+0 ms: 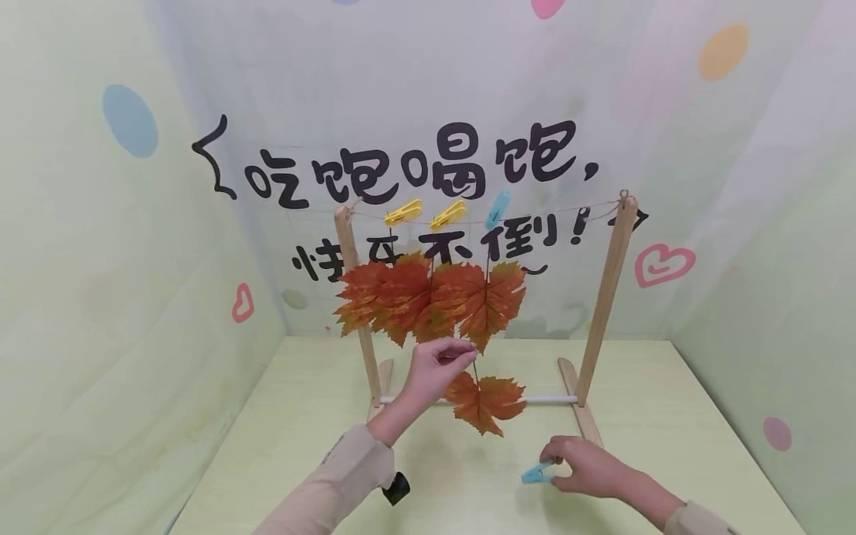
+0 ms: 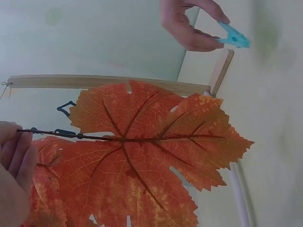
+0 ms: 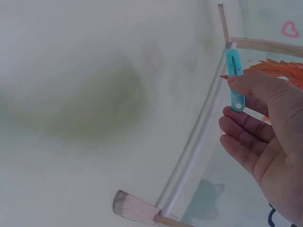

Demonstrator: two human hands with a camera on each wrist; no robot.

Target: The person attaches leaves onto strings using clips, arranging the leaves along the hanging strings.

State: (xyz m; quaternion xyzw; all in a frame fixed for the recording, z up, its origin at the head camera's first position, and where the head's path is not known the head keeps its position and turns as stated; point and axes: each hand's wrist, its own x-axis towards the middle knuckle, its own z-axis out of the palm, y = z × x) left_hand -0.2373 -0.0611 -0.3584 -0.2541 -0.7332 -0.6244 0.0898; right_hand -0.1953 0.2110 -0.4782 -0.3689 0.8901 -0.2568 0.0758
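In the head view my left hand (image 1: 435, 371) pinches the thin dark stem of an orange-red artificial maple leaf (image 1: 487, 401), which hangs below the fingers. The left wrist view shows this leaf (image 2: 142, 142) close up, its stem between thumb and fingers. To the right and lower, my right hand (image 1: 591, 467) pinches a light blue clothespin (image 1: 536, 473) by its handle ends. Above, several similar leaves (image 1: 428, 297) hang from a string, held by two yellow clothespins (image 1: 404, 213) and a blue clothespin (image 1: 497, 210).
The string runs between two wooden posts (image 1: 607, 297) joined low down by a white rod (image 1: 551, 400). The stand's feet rest on the pale table (image 1: 642, 416). Behind is a printed cloth backdrop (image 1: 414, 89) with black lettering.
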